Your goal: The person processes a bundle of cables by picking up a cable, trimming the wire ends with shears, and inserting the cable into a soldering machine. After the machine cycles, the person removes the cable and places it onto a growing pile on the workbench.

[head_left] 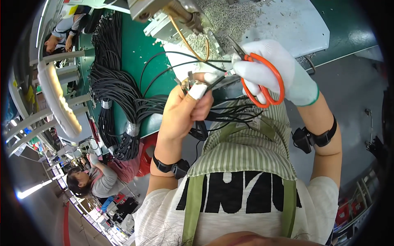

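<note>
A: What is lying nearest?
B: The apron (242, 160), striped cloth in green and cream, is bunching in soft folds over a knitted shirt. Black straps with boxy housings are circling both forearms.

A: And the hands?
B: The left hand (184, 104) is bare but for white coverings on thumb and finger; it is pinching a black cable (217, 81). Small metal pieces are showing by its fingers, too cluttered to sort. The right hand (271, 61), in a white knit glove with a green cuff, is gripping scissors (276, 69). Whether its fingertips are also pinching the cable's end, I cannot tell.

A: Where is the cable pointing?
B: It is bridging the gap between the hands, smooth and round, its long axis slanting from lower left to upper right, its pale tip meeting the glove. The scissors' smooth orange loops are hanging toward the lower right; their grey metal blades are pointing to the upper left.

A: Beyond that?
B: More thin black leads are arching left of the hands. On the green bench (135, 41), thick bundles (119, 82) of black cable are spreading like combed hair, silvery wraps cinching them. A white board (295, 30) is carrying a gritty heap (230, 16) of tiny metallic bits, beside a metal machine (164, 8) with a curving yellowish tube.

A: Farthest?
B: One co-worker (102, 184) in grey sleeves is sitting at lower left; another (61, 33) is showing at upper left.
</note>
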Motion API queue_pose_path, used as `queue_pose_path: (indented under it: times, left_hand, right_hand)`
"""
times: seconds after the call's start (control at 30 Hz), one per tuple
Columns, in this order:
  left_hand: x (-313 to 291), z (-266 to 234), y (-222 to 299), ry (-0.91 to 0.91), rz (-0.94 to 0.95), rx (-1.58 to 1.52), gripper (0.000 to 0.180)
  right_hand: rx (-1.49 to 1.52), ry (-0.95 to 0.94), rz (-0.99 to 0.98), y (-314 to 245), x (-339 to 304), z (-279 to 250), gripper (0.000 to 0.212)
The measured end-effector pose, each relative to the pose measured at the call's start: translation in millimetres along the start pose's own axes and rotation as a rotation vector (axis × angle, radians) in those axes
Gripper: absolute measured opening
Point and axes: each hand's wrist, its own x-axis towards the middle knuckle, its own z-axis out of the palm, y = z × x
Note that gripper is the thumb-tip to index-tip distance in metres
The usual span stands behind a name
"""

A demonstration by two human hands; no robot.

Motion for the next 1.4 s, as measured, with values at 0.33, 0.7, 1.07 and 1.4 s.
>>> queue_pose_path:
  times: [0.33, 0.7, 1.07, 1.4]
  left_hand:
    - [-24.2, 20.7, -15.6, -0.112, 0.129, 0.18, 0.016]
    - [-19.1, 26.8, -16.1, 0.113, 0.397, 0.456, 0.022]
    - [-26.6, 31.1, -6.5, -0.095, 0.115, 0.387, 0.015]
    - [-12.7, 13.0, -3.9, 0.026, -0.093, 0.279, 0.013]
  right_hand:
    - [0.054, -0.011, 0.003, -16.6, -40.1, 26.6, 0.015]
    - [0.111, 0.131, 0.132, -17.7, -65.2, 27.1, 0.023]
    - [0.003, 0.098, 0.06, -21.3, -59.8, 43.8, 0.017]
    - [0.013, 0.066, 0.059, -15.8, -38.6, 32.8, 0.021]
